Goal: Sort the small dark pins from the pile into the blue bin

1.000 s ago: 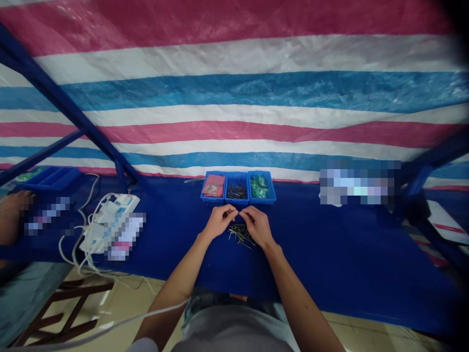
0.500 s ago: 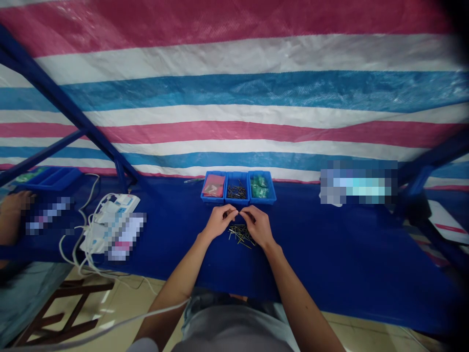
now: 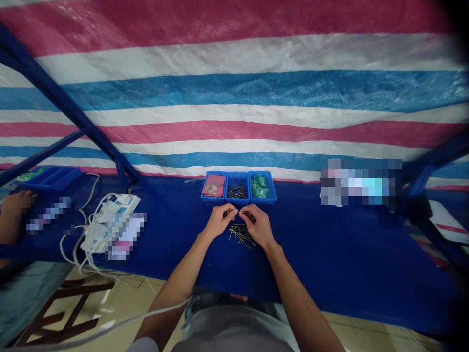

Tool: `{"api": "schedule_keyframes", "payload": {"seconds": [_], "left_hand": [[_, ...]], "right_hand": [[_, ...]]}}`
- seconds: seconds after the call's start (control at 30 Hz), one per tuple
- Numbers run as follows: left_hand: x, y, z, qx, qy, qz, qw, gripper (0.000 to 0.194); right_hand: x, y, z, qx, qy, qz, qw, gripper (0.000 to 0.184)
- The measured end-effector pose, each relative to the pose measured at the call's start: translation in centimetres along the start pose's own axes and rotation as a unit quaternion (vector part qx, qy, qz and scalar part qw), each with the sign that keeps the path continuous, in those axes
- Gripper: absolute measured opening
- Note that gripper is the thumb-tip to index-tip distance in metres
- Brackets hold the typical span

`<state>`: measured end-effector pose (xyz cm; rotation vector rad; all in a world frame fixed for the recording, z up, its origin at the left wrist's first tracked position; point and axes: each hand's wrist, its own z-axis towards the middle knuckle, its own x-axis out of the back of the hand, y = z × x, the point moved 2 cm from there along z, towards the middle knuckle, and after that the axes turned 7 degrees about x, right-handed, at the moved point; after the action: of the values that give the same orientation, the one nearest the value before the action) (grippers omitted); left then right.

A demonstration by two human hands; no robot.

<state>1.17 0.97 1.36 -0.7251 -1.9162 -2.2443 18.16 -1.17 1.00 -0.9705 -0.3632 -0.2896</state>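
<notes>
My left hand [image 3: 221, 219] and my right hand [image 3: 257, 225] meet fingertip to fingertip above the table, both closed in a pinch. Between them is a thin screw-like metal piece [image 3: 239, 212], too small to make out fully. Just below the hands lies a loose pile of long, thin, brass-coloured screw-like pieces [image 3: 242, 235], partly covered by my right hand. Beyond my fingers stand three joined blue bins: the left bin [image 3: 214, 200] has pink packets, the middle bin [image 3: 238, 201] dark screw-like pieces, and the right bin [image 3: 263, 200] green plastic bags.
A white power strip [image 3: 117, 211] with tangled cables lies to the left on the blue table [image 3: 330, 264]. Past it are another person's hand [image 3: 16, 208] and a blue tray [image 3: 54, 178]. Blue frame bars [image 3: 68, 98] slope at the sides; a striped tarp [image 3: 234, 93] hangs behind.
Both hands stay in the same place, pinched together. Their fingertips have shifted slightly, and a little more of the thin piece shows between them.
</notes>
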Motion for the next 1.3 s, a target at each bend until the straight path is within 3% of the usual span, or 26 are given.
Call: {"api": "schedule_keyframes", "payload": {"seconds": [0.47,0.77,1.3], "left_hand": [[0.13,0.46,-0.08,-0.011,-0.016,0.011,1.000,0.037],[0.09,-0.11,-0.02,0.000,-0.012,-0.003,1.000,0.032],[0.04,-0.03,-0.02,-0.008,-0.015,0.010,1.000,0.033]], "right_hand": [[0.03,0.09,-0.07,0.007,-0.015,-0.032,0.999,0.032],[-0.05,0.18,-0.04,0.011,0.013,-0.005,1.000,0.018],[-0.21,0.04,-0.07,0.009,-0.016,-0.032,0.999,0.026]]}}
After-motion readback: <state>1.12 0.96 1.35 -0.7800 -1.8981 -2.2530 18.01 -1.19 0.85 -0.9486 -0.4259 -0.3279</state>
